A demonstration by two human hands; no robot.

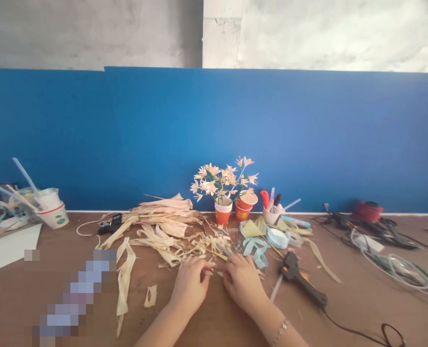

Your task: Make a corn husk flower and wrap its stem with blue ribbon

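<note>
Hands, two: left hand (191, 283) and right hand (244, 281), side by side, fingers curled; we cannot tell whether either grips anything. Bracelet (280, 332), one, on the right wrist. Husk pile (166, 212), one, on the table (101, 308) beyond the left hand, with husk shreds (199, 246), more than we can count, before both hands. Husk scrap (150, 296), one, left of the left hand. Orange cups, two, behind: left cup (223, 216), below pale flowers (214, 179) too many to tally; right cup (243, 211) beside it. Glue gun (302, 280), one, right of the right hand.
</note>
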